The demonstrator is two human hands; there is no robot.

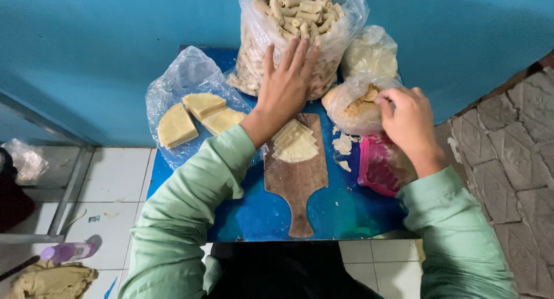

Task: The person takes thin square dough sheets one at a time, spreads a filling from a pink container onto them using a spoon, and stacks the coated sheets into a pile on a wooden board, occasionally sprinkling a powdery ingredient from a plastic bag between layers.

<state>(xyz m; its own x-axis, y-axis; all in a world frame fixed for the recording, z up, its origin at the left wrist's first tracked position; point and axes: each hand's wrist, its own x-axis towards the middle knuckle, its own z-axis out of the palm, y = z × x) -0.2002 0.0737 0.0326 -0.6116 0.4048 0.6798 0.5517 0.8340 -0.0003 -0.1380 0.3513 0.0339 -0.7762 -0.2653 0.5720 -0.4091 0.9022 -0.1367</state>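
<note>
While the left hand [285,88] lies flat with its fingers spread wide on the big clear bag of rolled-up snacks [300,22], the right hand [411,123] is curled, its fingertips pinched together at the mouth of a small bag of crumbly filling [358,106]. Both bags sit at the back of the blue table [254,212], by the blue wall. Between the hands, a wooden board [297,178] holds a stack of thin dough triangles [295,143], a pink tub [378,166] sits under the right wrist, and more folded dough sheets [193,117] lie on plastic to the left.

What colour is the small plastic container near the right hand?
The small plastic container is pink, best seen in the head view.
</note>
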